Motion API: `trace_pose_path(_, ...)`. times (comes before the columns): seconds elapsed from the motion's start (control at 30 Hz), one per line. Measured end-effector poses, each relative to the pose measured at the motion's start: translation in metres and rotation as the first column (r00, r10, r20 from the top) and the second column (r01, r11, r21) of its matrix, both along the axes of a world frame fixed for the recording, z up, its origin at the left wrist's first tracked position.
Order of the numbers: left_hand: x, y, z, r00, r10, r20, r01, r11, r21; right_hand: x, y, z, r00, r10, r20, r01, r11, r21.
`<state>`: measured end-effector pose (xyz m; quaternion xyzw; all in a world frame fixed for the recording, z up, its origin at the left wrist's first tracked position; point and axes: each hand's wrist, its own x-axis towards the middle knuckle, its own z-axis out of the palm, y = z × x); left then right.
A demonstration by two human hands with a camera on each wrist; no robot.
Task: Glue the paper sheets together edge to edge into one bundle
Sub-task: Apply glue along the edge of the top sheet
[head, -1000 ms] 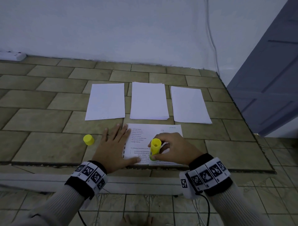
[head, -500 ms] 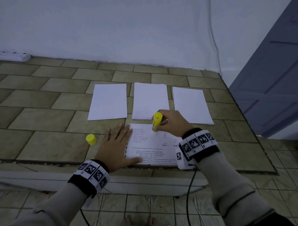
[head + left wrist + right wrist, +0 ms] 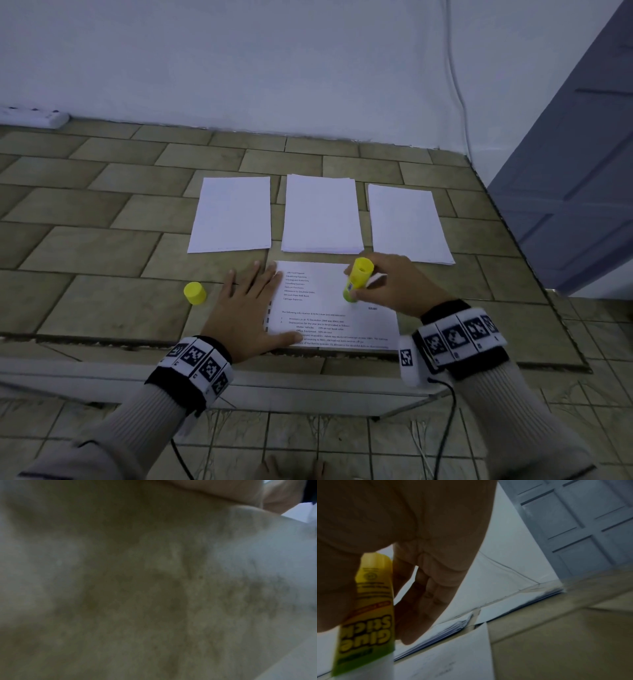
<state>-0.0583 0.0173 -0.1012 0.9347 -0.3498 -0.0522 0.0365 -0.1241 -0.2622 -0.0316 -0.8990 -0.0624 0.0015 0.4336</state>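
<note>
Printed sheet (image 3: 329, 308) apparently under glue stick (image 3: 356, 279)

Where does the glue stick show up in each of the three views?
Head: glue stick right of centre, held by the right hand, tip down on the printed sheet.
Left wrist: not in it; picture blurred.
Right wrist: lower left, label upside down.
Shared landmark: the printed sheet, also in the right wrist view.
</note>
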Motion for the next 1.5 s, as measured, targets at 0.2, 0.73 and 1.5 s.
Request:
trace_pose_path(0.2, -0.001, 0.000, 0.001, 1.000, 0.005, -0.003, -0.005, 1.000, 0.022, -0.046, -0.019, 0.000, 0.995, -0.044, -0.092, 0.049, 0.997, 0.055)
trace_pose_path(0.73, 0.000, -0.001, 0.001, 1.000, 0.004, -0.004, -0.004, 0.999, 0.047, -0.036, -0.035, 0.008, 0.994, -0.096, -0.043, 0.093, 0.993, -0.073)
trace_pose_path(1.5, 0.001, 0.000, -0.001, 1.000, 0.003, -0.011, -0.003, 1.000, -0.012, -0.002, -0.062, 0.011, 0.919, -0.382, -0.096, 0.235, 0.728, -0.645)
